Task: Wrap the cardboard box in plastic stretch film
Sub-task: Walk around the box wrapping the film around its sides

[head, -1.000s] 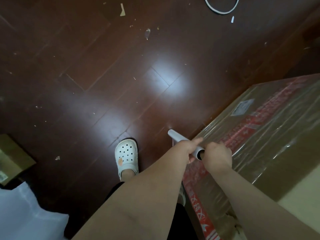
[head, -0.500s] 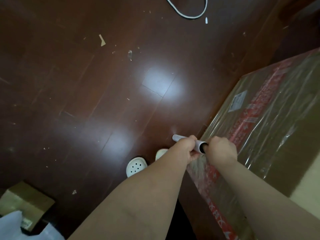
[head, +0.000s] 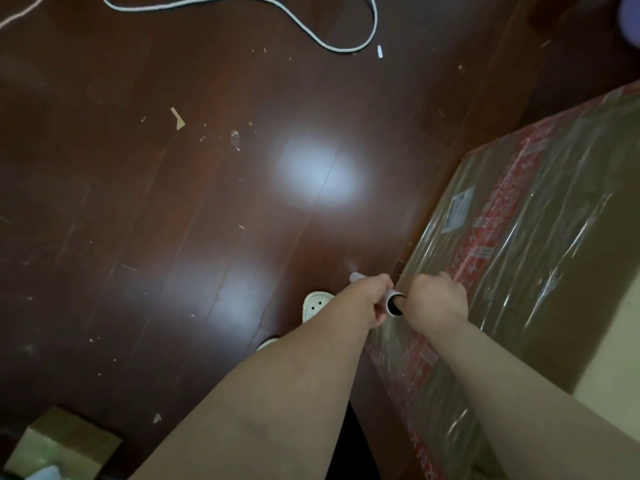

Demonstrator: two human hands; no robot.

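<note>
left hand (head: 372, 299) curls round the roll (head: 390, 298); right hand (head: 437, 299) grips its end by the box (head: 502, 216) corner. slack film (head: 575, 237) may wrinkle there.

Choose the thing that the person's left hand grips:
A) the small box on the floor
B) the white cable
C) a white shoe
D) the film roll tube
D: the left hand is curled round the pale film roll tube beside the corner of the film-covered cardboard box, while the white cable lies far off on the floor.
</note>
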